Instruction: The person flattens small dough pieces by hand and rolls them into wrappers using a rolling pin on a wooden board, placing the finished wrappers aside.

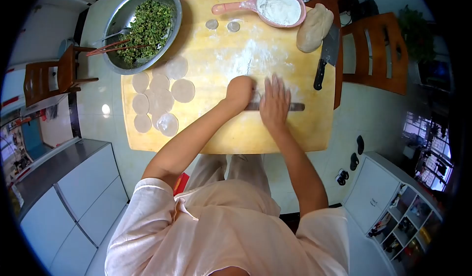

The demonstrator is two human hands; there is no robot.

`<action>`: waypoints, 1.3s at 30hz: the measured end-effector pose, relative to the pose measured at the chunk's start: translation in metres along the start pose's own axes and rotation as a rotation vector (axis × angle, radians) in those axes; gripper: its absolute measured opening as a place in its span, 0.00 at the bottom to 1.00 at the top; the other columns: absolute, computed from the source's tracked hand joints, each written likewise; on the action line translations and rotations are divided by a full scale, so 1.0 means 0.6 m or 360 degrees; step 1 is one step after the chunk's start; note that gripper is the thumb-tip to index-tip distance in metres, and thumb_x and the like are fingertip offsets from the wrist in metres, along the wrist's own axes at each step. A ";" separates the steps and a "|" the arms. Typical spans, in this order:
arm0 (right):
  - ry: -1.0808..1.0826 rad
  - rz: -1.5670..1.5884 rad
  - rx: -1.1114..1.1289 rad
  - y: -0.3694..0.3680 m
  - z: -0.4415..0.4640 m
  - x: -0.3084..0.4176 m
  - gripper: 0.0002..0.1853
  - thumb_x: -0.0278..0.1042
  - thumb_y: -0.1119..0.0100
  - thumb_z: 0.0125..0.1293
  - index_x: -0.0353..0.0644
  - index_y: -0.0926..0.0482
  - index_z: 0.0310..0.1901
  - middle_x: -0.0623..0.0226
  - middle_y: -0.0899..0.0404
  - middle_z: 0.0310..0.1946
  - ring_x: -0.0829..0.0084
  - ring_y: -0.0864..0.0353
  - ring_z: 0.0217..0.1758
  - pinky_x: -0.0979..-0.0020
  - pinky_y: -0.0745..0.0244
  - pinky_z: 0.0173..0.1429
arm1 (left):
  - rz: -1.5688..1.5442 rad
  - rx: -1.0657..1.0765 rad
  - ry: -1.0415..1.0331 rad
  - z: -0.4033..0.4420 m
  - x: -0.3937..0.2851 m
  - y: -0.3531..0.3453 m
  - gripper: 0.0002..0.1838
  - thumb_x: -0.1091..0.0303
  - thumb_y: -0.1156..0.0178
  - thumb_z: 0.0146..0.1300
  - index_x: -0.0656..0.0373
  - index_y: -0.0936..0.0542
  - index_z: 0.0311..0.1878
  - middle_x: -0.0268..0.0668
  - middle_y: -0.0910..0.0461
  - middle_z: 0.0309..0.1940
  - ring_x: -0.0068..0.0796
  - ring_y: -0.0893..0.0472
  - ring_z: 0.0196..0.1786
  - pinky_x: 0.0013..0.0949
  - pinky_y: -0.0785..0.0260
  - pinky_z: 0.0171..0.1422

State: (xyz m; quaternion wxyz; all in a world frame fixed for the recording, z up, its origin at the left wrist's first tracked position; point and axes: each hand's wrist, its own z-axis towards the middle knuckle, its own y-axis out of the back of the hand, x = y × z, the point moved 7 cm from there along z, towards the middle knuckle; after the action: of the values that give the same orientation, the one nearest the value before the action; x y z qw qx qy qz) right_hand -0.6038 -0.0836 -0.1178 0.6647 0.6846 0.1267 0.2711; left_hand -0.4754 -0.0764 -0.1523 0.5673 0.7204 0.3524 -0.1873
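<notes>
On the floured yellow board (221,133), my right hand (275,101) lies flat over a dark rolling pin (297,107), its fingers stretched forward. Just to its left, my left hand (240,91) is curled, with its fingers bent down by the pin's left end; what they hold is hidden. A bit of pale dough (255,97) shows between the hands beside the pin. Several thin round wrappers (183,90) lie at the board's left, some overlapping. Two small flattened dough pieces (233,27) rest near the far edge.
A metal bowl (176,30) of green filling with chopsticks and a spoon stands at the back left. At the back right are a pink scoop (231,7) of flour, a dough lump (313,28) and a cleaver (320,74). Wooden chairs (388,55) flank the table.
</notes>
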 end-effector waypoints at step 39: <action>-0.0024 0.0061 -0.0033 -0.010 0.087 0.041 0.29 0.34 0.46 0.66 0.39 0.35 0.69 0.54 0.43 0.74 0.52 0.46 0.77 0.44 0.48 0.74 | 0.0078 -0.0038 0.0162 -0.028 0.016 0.024 0.04 0.68 0.37 0.47 0.56 0.16 0.25 0.49 0.18 0.29 0.49 0.18 0.34 0.48 0.27 0.38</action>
State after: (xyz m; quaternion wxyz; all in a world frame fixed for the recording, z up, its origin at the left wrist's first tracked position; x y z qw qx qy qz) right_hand -0.5544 -0.1141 -0.1169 0.6673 0.6820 0.1056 0.2800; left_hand -0.4605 -0.0592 -0.1440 0.5617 0.7305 0.3653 -0.1322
